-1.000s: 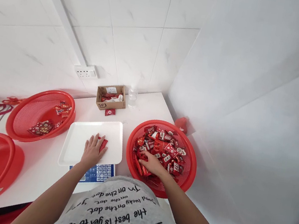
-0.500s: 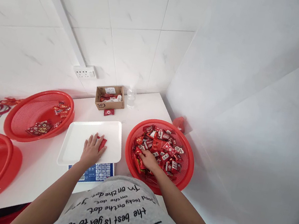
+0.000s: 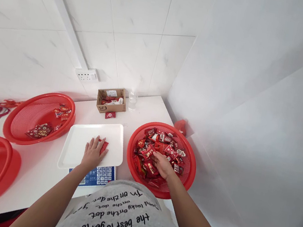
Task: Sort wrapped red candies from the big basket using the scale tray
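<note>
My left hand lies flat with fingers spread on the white weighing tray, over a small red packet that shows beside the fingers. Beneath the tray is a scale with a blue keypad. To the right, my right hand is inside a red plastic basket full of red wrapped snack packets. Its fingers are stretched out toward the left and touch the packets; their tips are partly hidden among them.
A cardboard box holding red packets stands near the wall, with a clear bottle beside it and a red packet in front. Two more red baskets, the far one and the near one, are at the left, holding some packets.
My right hand has moved a little to the right within the basket, and the packets at its left have shifted. My left hand stays on the tray.
</note>
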Motion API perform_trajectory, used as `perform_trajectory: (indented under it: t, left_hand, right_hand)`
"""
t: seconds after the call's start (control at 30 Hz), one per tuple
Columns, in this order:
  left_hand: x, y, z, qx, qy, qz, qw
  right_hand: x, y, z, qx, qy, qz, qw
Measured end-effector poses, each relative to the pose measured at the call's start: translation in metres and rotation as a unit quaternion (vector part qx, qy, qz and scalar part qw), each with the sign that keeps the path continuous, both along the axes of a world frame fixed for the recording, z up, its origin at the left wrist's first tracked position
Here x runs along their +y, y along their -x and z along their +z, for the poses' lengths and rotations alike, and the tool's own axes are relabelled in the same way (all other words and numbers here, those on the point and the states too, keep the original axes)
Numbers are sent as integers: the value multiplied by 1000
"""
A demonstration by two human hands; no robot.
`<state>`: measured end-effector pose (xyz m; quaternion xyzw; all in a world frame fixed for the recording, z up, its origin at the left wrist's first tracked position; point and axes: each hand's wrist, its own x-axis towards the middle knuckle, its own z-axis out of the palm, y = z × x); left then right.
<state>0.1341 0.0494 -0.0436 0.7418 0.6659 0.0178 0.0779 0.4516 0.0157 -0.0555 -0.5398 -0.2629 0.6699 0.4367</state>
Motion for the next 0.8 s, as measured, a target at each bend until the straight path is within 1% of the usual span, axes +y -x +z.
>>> perform_trajectory:
  t: [0.13, 0.23, 0.33, 0.4, 0.5, 0.53, 0.57, 0.6, 0.67, 0.7, 0.77, 0.8]
  left_hand:
    - [0, 0, -1, -2, -4, 3, 1000]
    - [0, 0, -1, -4, -6, 3, 1000]
    - [1, 2, 0, -17, 8, -3, 1000]
    - [1, 2, 3, -34, 22, 9, 999]
    - [1, -5, 14, -58, 1, 51, 997]
    - [0, -10, 20, -70, -13, 54, 996]
    - [-2, -17, 27, -89, -21, 43, 995]
    - [-5, -25, 36, -119, -14, 25, 992]
    - [-13, -42, 53, -211, 44, -23, 976]
    - [-17, -51, 62, -268, 83, -36, 959]
    - [-27, -68, 76, -371, 183, -73, 907]
    - [-31, -74, 81, -405, 216, -80, 885]
  right_hand:
    - [1, -13, 15, 91, -4, -34, 995]
    - [0, -16, 29, 154, -12, -53, 987]
    - [-1, -13, 40, 119, -18, -23, 993]
    - [-2, -9, 45, 90, -14, 1, 996]
    - [-5, 0, 50, 98, -16, 16, 995]
    - [-7, 5, 52, 111, -19, 24, 993]
    - [-9, 10, 54, 124, -24, 34, 991]
    - [-11, 15, 57, 136, -26, 48, 989]
    - [-16, 28, 63, 150, -27, 81, 985]
    - [-19, 35, 66, 152, -27, 96, 983]
    - [-24, 48, 72, 149, -23, 137, 979]
    - [-26, 54, 75, 144, -21, 154, 977]
